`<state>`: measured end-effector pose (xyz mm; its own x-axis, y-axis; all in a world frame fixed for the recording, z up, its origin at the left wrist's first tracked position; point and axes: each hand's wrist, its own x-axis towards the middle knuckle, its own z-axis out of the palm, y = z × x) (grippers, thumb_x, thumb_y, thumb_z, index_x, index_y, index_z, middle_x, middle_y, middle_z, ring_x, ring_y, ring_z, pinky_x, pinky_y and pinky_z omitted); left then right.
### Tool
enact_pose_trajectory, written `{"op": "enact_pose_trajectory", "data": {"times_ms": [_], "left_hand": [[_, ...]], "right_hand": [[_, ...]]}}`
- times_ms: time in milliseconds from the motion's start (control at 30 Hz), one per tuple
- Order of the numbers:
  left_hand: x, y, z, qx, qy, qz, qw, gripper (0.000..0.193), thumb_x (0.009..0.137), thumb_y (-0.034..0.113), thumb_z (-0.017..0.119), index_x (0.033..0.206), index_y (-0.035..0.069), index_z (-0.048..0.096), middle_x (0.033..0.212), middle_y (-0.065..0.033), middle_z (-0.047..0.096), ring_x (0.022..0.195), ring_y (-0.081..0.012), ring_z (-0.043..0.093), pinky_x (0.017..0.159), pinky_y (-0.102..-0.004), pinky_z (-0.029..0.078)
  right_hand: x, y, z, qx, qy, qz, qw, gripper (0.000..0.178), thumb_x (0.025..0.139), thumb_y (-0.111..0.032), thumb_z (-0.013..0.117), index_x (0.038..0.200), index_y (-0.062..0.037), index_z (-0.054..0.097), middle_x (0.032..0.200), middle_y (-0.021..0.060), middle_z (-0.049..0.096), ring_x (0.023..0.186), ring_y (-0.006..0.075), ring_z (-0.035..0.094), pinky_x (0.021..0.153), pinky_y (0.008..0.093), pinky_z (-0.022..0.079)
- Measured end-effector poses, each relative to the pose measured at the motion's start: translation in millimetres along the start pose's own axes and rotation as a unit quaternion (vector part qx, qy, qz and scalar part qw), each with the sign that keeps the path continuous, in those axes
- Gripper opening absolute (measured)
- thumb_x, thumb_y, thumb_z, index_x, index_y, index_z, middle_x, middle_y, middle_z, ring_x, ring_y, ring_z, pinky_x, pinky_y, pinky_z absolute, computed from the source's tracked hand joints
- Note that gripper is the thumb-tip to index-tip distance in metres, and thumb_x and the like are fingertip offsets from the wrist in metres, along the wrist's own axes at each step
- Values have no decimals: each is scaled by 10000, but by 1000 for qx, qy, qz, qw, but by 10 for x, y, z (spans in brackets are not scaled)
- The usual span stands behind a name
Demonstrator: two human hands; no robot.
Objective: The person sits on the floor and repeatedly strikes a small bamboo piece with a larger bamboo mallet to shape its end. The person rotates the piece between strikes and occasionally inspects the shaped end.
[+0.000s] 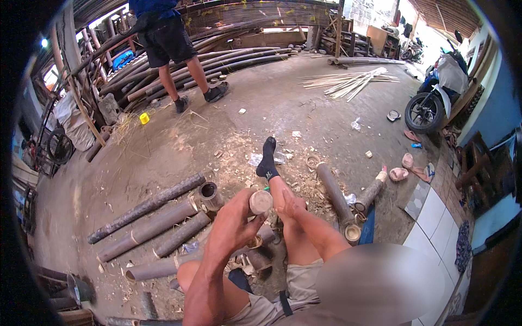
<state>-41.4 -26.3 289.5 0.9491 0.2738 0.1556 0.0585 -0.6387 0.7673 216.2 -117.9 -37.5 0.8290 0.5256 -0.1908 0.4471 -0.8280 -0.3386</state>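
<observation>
My left hand [237, 215] is wrapped round a short, round piece of wood [261, 201], its pale flat end facing up. Right beside it, at my shin, my right hand [292, 205] is closed, and its fingertips and anything in them are hidden. A small green bit [267, 188] shows just beyond the round piece. Close to my left hand stands a short, open bamboo tube [209, 194]. Between my legs, below the hands, lie another dark bamboo piece [260, 259] and pale wood chips.
Long bamboo lengths [147, 208] lie on the left; more bamboo tubes [334, 193] lie on the right. Wood chips litter the floor ahead. Another person [166, 43] stands near stacked poles. A pile of pale strips [350, 82] and a parked motorcycle [427, 111] are farther right.
</observation>
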Motion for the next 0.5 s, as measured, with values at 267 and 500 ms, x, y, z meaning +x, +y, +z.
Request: {"op": "enact_pose_trajectory", "data": {"times_ms": [267, 500], "left_hand": [[69, -9, 16, -3, 3, 5, 1000, 486, 896, 177, 814, 1318, 44, 613, 1182, -225, 723, 1114, -382, 719, 934, -439, 552], [53, 25, 10, -11, 1, 11, 1000, 471, 898, 173, 814, 1304, 43, 615, 1168, -222, 724, 1111, -388, 716, 926, -447, 551]], "right_hand": [[66, -34, -44, 0, 1, -4, 1000, 676, 1007, -582, 580, 1229, 45, 704, 1080, 230, 746, 972, 354, 729, 903, 489, 548], [42, 42, -61, 0, -1, -6, 1000, 678, 1008, -582, 578, 1236, 45, 701, 1085, 230, 745, 976, 353, 729, 906, 488, 548]]}}
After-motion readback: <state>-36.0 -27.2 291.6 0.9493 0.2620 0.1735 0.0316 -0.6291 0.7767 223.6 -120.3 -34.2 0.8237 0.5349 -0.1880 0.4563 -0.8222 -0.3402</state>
